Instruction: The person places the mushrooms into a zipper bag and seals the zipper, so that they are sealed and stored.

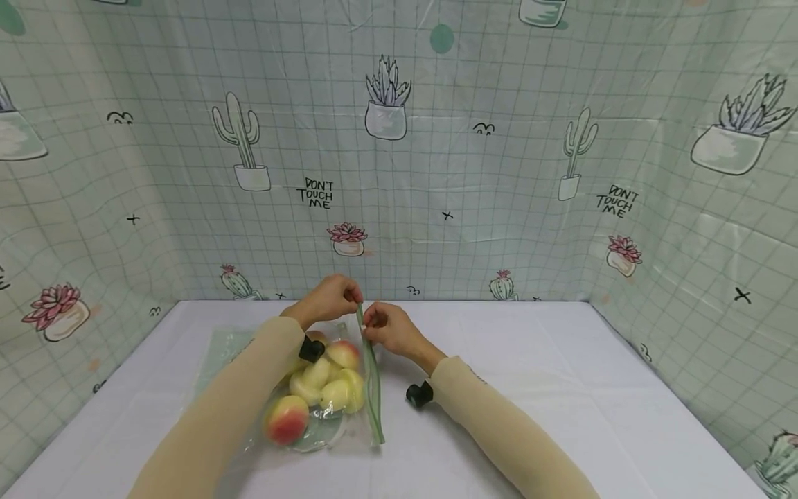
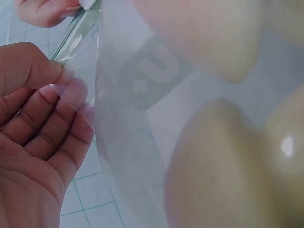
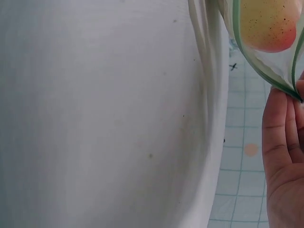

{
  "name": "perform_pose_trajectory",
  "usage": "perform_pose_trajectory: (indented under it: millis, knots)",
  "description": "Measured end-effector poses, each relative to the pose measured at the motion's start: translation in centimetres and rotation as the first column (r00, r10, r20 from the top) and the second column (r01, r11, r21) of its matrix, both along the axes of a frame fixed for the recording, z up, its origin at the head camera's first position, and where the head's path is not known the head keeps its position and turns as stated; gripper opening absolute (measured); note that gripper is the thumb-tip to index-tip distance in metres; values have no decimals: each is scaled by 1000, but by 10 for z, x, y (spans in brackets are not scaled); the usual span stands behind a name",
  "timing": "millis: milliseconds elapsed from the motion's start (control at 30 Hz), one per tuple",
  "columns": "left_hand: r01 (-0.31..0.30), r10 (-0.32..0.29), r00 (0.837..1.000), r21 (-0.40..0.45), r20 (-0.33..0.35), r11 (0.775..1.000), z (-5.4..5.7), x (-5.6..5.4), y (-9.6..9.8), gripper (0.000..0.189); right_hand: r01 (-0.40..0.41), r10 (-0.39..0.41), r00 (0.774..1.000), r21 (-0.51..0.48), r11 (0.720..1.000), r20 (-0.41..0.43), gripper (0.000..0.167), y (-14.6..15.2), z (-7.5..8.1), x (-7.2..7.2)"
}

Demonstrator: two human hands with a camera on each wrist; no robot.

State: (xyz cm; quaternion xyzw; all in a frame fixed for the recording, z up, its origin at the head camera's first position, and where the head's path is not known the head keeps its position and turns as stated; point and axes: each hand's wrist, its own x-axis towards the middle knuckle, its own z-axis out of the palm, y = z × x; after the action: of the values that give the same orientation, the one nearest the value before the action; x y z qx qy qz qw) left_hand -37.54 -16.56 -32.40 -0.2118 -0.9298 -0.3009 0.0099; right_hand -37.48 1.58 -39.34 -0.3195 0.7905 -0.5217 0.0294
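A clear zip bag [image 1: 355, 433] with a green zip strip [image 1: 375, 395] along its right side lies on the table. Inside are several yellow pears [image 1: 316, 373] and red-and-yellow peaches [image 1: 288, 420]. At the strip's far end, my left hand [image 1: 333, 298] pinches the bag's corner between thumb and forefinger, also seen on the clear film [image 2: 71, 78] in the left wrist view. Just nearer, my right hand [image 1: 395, 329] pinches the strip at a small white slider [image 2: 87, 4]. In the right wrist view, the two green zip edges [image 3: 256, 66] spread apart and meet at the fingertips.
The white-covered table [image 1: 530, 388] extends right of the bag. A pale greenish clear sheet [image 1: 218, 346] lies at the left, partly under the left sleeve [image 1: 231, 402]. A patterned curtain [image 1: 449, 173] stands behind the table and along both sides.
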Motion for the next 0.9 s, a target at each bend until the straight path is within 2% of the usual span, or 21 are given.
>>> perform_pose_trajectory:
  millis: [200, 600, 900]
  knots:
    - [3, -3, 1000, 7, 2, 1000, -1, -1, -1, 11, -32, 31, 999, 41, 999, 15, 11, 3, 3, 3]
    - [16, -16, 1000, -9, 4, 1000, 2, 1, 1, 12, -54, 52, 997, 28, 998, 58, 12, 5, 2, 7]
    - [12, -12, 1000, 3, -7, 1000, 2, 1, 3, 11, -53, 51, 997, 39, 998, 55, 12, 7, 2, 9]
